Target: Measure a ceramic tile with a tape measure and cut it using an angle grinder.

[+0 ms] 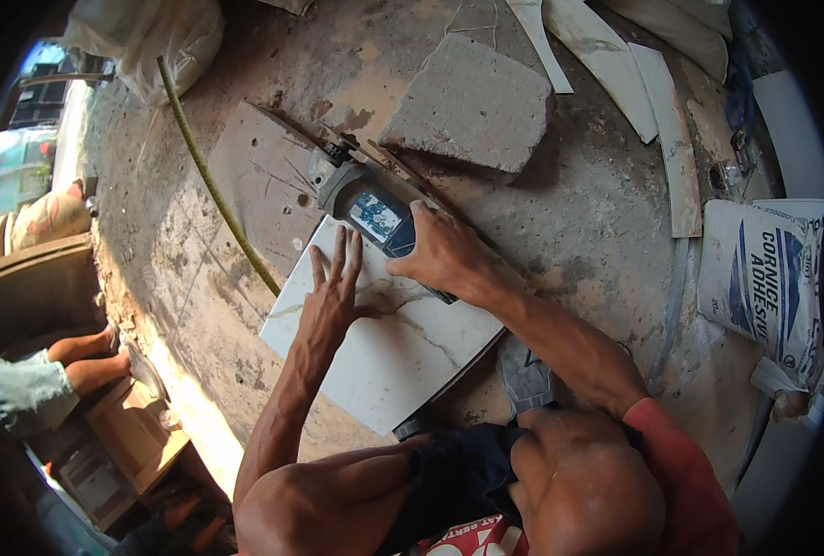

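A white tile with grey-gold veins point(375, 380) lies at a slant in front of my knees. My left hand point(330, 292) rests on it with the fingers spread. Just right of that, a dark angle grinder point(349, 190) lies along the tile's far right edge, its metal head pointing away from me. My right hand point(447, 252) is wrapped round the grinder's body. Whether its disc is turning cannot be told, and the disc itself is mostly hidden. Beyond the tile's far end lies a flat brownish slab point(254, 171) with scored lines.
A rough concrete block point(472, 107) sits beyond the grinder. A yellowish hose point(199, 171) curves down to the tile's left corner. White offcuts point(666, 139) lie far right, near a paper powder bag point(754, 278). At left, another person's legs point(78, 366) show beside a wooden box point(138, 431).
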### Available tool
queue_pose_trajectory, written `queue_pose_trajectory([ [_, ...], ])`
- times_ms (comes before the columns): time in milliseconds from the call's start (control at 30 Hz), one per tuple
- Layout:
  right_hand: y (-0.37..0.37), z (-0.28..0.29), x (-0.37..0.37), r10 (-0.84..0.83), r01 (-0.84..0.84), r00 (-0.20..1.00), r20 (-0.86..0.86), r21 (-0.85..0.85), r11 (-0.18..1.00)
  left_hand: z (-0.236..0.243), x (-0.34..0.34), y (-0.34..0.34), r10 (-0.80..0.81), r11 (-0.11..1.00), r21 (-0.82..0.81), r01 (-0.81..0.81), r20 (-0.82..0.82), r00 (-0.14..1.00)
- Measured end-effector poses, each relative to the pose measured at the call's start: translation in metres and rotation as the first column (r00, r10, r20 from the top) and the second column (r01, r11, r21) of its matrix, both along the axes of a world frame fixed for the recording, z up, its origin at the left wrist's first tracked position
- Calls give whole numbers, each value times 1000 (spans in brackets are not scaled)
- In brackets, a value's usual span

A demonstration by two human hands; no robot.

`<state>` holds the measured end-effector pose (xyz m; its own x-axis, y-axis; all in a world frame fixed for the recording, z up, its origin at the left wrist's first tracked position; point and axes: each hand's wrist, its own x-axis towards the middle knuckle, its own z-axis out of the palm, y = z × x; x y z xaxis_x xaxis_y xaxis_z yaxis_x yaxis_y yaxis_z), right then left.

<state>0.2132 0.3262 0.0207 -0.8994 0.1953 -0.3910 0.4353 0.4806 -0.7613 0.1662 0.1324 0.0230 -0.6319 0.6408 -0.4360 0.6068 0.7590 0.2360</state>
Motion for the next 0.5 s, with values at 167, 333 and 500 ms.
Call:
queue_pose_trajectory([
  [167, -3, -3, 0, -10, 11, 1000, -21, 40, 999, -4, -2, -4, -51, 997, 62, 55, -66, 997],
  [333, -1, -1, -2, 16, -16, 1000, 23, 14, 1000, -2, -2, -3, -44, 999, 28, 45, -41, 998],
  [500, 1, 0, -1, 23, -23, 999, 36, 2, 1000, -5, -2, -4, -47, 997, 59, 48, -29, 999],
])
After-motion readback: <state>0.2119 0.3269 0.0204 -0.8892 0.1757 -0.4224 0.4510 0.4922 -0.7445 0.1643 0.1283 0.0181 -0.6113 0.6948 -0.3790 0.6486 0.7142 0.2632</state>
